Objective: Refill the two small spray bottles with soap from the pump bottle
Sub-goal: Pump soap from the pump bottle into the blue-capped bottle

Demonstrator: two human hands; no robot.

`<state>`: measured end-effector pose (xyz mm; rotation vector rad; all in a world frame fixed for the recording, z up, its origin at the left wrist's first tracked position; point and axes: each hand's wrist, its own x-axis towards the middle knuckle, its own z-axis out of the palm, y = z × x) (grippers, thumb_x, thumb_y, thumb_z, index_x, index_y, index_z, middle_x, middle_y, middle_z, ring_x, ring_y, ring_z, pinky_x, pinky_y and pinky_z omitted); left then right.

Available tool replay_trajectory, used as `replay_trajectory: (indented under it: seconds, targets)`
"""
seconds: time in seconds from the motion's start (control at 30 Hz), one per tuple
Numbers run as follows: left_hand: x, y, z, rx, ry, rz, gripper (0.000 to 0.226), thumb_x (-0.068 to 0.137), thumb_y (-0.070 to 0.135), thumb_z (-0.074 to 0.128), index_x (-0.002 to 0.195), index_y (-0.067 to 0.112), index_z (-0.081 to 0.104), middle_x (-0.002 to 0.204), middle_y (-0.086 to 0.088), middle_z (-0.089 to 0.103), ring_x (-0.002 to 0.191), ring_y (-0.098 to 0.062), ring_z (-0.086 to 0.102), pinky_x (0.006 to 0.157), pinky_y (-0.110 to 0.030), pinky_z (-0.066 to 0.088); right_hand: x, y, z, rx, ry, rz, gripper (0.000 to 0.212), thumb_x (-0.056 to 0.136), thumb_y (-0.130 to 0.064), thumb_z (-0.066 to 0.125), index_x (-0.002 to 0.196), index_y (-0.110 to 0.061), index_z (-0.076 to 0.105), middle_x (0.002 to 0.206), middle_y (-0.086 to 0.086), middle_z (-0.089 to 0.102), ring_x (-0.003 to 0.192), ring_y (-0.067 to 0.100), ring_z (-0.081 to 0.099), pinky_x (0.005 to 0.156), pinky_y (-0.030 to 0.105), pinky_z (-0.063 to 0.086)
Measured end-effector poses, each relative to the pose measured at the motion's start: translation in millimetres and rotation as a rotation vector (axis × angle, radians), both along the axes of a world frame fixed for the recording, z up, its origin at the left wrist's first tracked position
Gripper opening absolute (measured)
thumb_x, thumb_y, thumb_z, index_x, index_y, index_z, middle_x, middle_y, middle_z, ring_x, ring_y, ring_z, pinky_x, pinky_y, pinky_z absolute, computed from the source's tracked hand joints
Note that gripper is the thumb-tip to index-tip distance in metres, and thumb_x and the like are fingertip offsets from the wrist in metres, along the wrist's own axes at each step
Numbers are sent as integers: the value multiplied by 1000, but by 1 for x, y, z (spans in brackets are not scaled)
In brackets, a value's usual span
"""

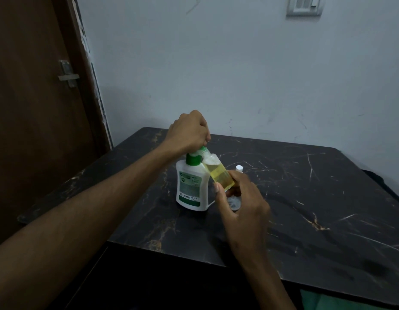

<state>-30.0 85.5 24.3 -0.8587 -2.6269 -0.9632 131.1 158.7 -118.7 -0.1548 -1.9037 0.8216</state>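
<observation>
My left hand (189, 130), closed over the pump bottle (190, 186) head, presses soap out; my right hand (241, 202) pinches the tilted small spray bottle (219, 175), its mouth at the nozzle. Slow strokes should limit the foam gathering there. A white cap (239, 168) stands just behind; the marble table (328, 198) lies open rightward.

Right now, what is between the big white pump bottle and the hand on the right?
In the head view, a small clear bottle of yellow liquid sits tilted between the white pump bottle and the right hand, which holds it.
</observation>
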Motion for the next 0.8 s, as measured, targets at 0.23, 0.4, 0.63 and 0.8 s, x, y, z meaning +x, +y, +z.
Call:
replay_trajectory:
  seconds: [0.23,0.4,0.63,0.8]
  targets:
    - [-3,-1,4,-24,27,13,25,94,4,57,83,12,79,79,-3,77,82,-21,75,87,-47,63,1,-1,2,-15,9,1,33,97,-45,63,126,-28,62,100,-14,62,88,7,63,72,28,56]
    - [-3,1,-1,-51,46,7,26,95,5,56,83,11,78,79,-2,77,81,-20,75,86,-47,63,1,-1,2,-9,2,-4,33,97,-43,64,125,-26,64,98,-12,63,87,9,63,71,25,55]
    - [-4,1,1,-76,59,21,26,94,7,56,82,14,78,81,-1,77,83,-21,74,86,-48,62,1,-1,2,-13,-13,11,31,98,-45,61,124,-28,62,99,-13,62,88,7,62,72,24,54]
    - [-3,-1,4,-38,36,51,24,96,7,56,87,11,78,83,-3,77,82,-22,74,86,-46,63,3,-4,7,-21,-17,12,31,97,-49,57,121,-29,63,96,-12,63,86,7,63,70,23,54]
